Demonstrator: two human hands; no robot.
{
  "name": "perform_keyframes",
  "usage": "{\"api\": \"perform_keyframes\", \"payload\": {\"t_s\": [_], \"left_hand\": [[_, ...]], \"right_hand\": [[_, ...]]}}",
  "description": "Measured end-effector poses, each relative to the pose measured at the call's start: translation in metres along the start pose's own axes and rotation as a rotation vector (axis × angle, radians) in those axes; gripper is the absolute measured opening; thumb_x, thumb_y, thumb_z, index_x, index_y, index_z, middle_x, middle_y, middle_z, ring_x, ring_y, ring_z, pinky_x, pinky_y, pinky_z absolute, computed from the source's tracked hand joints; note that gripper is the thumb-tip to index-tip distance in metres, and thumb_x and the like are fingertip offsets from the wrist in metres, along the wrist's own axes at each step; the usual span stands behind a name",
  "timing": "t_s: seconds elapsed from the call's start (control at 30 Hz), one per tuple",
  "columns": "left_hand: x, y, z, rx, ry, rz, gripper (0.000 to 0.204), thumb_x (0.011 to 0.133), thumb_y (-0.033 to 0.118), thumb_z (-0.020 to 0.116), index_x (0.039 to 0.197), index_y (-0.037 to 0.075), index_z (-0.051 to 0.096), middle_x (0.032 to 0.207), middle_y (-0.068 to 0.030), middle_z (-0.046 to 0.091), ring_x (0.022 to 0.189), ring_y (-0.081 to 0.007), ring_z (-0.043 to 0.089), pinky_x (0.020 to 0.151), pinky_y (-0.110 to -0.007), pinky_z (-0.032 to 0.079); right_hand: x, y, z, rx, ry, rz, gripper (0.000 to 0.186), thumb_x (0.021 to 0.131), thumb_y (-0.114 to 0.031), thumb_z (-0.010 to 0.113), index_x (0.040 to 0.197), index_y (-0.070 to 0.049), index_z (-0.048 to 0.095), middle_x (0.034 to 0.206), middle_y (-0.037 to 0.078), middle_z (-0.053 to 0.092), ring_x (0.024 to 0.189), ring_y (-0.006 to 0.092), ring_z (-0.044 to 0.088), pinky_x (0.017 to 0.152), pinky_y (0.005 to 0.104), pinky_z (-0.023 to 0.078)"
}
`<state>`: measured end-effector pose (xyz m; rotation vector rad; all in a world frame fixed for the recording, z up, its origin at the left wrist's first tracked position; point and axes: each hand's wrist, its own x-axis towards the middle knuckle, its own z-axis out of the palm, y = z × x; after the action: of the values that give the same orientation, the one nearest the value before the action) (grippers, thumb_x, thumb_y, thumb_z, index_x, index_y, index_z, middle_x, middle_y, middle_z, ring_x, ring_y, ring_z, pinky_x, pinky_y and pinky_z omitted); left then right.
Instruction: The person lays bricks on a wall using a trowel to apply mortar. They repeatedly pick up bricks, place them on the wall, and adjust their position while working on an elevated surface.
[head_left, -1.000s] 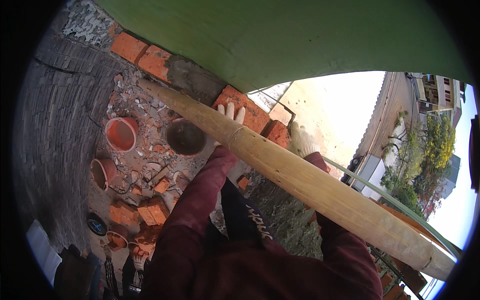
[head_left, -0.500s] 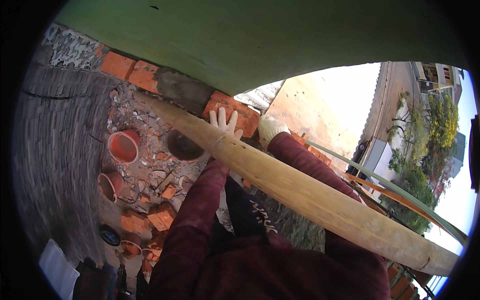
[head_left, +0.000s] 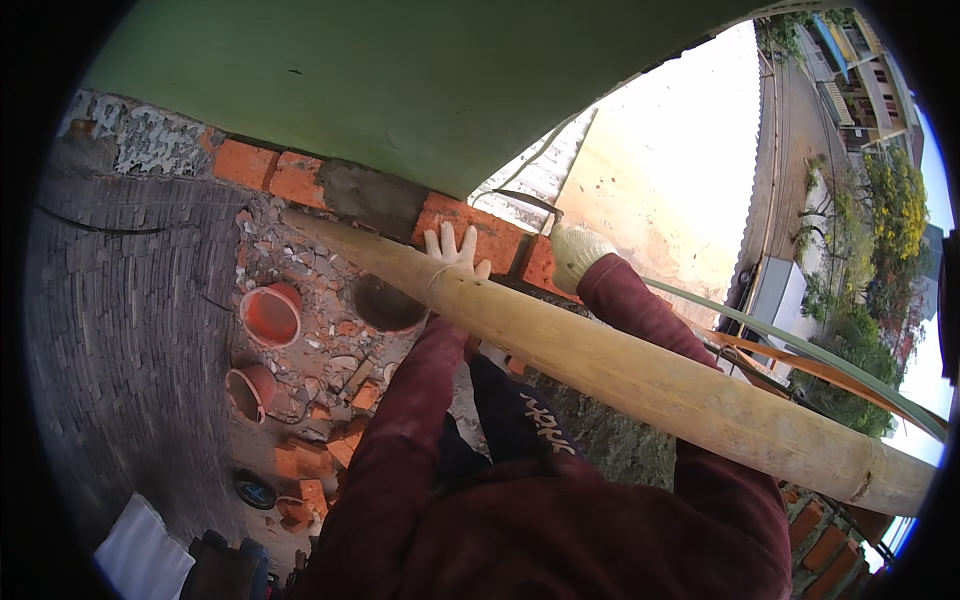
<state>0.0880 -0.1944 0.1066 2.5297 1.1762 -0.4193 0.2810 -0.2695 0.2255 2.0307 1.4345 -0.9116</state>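
My left hand (head_left: pixel 455 248), in a pale glove, lies with spread fingers on top of an orange brick (head_left: pixel 480 226) in the wall course. To its right, my gloved right hand (head_left: pixel 580 256) is closed, its fingers mostly hidden. A thin, dark, bent metal shank (head_left: pixel 532 199) sticks out from the right hand, apparently part of a tool it grips. Under and beside that hand sits another orange brick (head_left: pixel 540 264), with a dark gap between the two bricks. Left of the first brick, grey mortar (head_left: pixel 370 197) covers the course.
A thick bamboo pole (head_left: pixel 600 365) slants across in front of me, over my left wrist. Below lie rubble (head_left: pixel 335 350), orange buckets (head_left: pixel 270 316) and a dark round tub (head_left: pixel 388 303). A green wall (head_left: pixel 350 90) rises behind the bricks; a street (head_left: pixel 795 170) shows beyond the edge.
My right hand has shifted right along the course, uncovering the gap and part of the second brick. My left hand stays spread on its brick. The whole view has tilted slightly.
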Motion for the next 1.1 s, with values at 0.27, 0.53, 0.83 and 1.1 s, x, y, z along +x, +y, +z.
{"api": "perform_keyframes", "payload": {"t_s": [0.27, 0.53, 0.83, 1.1], "left_hand": [[-0.004, 0.014, -0.021, 0.145, -0.025, 0.035, 0.082, 0.087, 0.058, 0.068, 0.158, 0.026, 0.042, 0.163, -0.0112, 0.034, 0.148, -0.0374, 0.032, 0.119, -0.068, 0.024], [-0.001, 0.02, -0.018, 0.109, -0.077, 0.017, 0.082, 0.089, 0.057, 0.069, 0.16, 0.027, 0.038, 0.166, -0.0133, 0.03, 0.153, -0.0389, 0.025, 0.121, -0.068, 0.02], [0.006, 0.023, 0.001, 0.135, -0.105, -0.047, 0.082, 0.089, 0.059, 0.069, 0.159, 0.031, 0.039, 0.167, -0.012, 0.027, 0.155, -0.0384, 0.021, 0.122, -0.067, 0.016], [0.009, 0.025, -0.002, 0.108, -0.131, -0.066, 0.084, 0.088, 0.054, 0.072, 0.16, 0.03, 0.038, 0.167, -0.0158, 0.028, 0.155, -0.0423, 0.021, 0.123, -0.067, 0.013]], "right_hand": [[0.069, -0.048, 0.022, 0.119, -0.006, -0.062, 0.03, 0.085, -0.027, 0.072, 0.107, -0.011, 0.081, 0.11, 0.016, 0.077, 0.102, 0.0311, 0.075, 0.082, 0.0441, 0.06], [-0.013, 0.011, 0.011, 0.095, -0.071, -0.047, 0.025, 0.087, -0.02, 0.068, 0.106, -0.01, 0.082, 0.111, 0.015, 0.077, 0.105, 0.0297, 0.074, 0.085, 0.0434, 0.06], [0.034, 0.006, 0.028, 0.239, 0.104, -0.024, 0.023, 0.086, -0.02, 0.069, 0.101, -0.006, 0.079, 0.106, 0.016, 0.076, 0.098, 0.0298, 0.075, 0.082, 0.0392, 0.059], [0.059, -0.024, 0.039, 0.299, 0.02, -0.076, 0.031, 0.085, -0.021, 0.072, 0.113, -0.009, 0.079, 0.117, 0.016, 0.075, 0.108, 0.032, 0.073, 0.089, 0.0417, 0.058]]}}
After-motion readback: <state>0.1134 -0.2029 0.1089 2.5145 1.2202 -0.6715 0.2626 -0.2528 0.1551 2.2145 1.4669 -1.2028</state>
